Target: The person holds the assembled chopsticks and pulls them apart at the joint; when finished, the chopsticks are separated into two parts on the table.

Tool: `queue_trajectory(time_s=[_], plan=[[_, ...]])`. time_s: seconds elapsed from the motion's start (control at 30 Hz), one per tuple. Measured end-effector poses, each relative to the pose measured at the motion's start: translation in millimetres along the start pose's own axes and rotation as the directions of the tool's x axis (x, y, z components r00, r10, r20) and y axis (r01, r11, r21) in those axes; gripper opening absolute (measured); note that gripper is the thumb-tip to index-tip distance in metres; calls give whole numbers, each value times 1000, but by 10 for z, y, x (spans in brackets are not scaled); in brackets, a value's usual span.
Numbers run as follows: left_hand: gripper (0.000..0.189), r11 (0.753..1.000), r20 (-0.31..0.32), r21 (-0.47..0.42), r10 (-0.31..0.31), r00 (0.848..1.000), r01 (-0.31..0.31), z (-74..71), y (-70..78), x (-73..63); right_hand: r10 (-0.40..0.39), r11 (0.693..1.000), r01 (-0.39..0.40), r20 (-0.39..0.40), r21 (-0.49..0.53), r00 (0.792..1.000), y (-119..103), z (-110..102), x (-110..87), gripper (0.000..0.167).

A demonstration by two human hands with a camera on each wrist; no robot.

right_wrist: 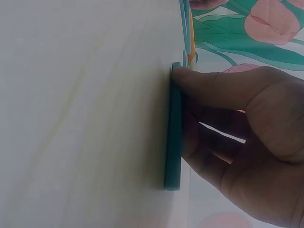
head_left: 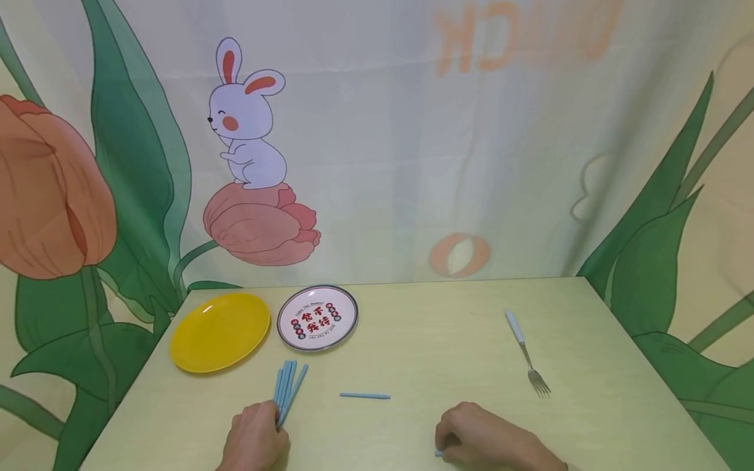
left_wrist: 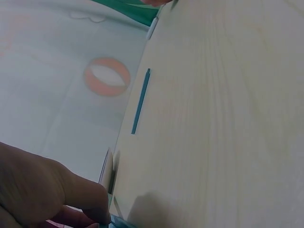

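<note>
From here the blue sticks (head_left: 285,386) look like smooth, matt plastic; the yellow plate (head_left: 220,332) and white plate (head_left: 318,294) shine glossy; the fork (head_left: 526,354) is metal; the tabletop (head_left: 424,347) matt, wood-grained; the backdrop (head_left: 377,163) cloth.

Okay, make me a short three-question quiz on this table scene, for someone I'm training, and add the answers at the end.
1. Which hand has several blue sticks in its grip?
2. True or false: in the head view, the fork lies to the right of the white plate.
3. How many plates are on the table?

Key:
1. The left hand; the right hand pinches a single blue stick.
2. True.
3. Two: the white plate and the yellow plate.
</note>
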State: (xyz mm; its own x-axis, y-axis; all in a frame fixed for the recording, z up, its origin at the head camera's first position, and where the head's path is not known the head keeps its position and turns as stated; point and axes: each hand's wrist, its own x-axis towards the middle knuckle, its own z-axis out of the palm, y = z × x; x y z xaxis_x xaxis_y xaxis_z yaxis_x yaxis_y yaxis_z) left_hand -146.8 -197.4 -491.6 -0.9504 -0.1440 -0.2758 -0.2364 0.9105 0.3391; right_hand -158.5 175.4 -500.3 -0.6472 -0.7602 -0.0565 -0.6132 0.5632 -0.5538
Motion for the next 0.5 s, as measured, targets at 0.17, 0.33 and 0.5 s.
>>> queue_trajectory(time_s=[0.17,0.33,0.5], plan=[[7,1000,-42,10,22,999,-21,-4,9,-13,23,1000,-23,26,8,999,11,-24,-3,9],[9,998,-115,21,55,992,-53,-5,24,-32,34,999,-35,46,21,998,19,-46,-4,9],[7,998,-116,16,61,991,-59,-21,35,-31,13,1000,-14,29,28,999,30,-42,-14,8]])
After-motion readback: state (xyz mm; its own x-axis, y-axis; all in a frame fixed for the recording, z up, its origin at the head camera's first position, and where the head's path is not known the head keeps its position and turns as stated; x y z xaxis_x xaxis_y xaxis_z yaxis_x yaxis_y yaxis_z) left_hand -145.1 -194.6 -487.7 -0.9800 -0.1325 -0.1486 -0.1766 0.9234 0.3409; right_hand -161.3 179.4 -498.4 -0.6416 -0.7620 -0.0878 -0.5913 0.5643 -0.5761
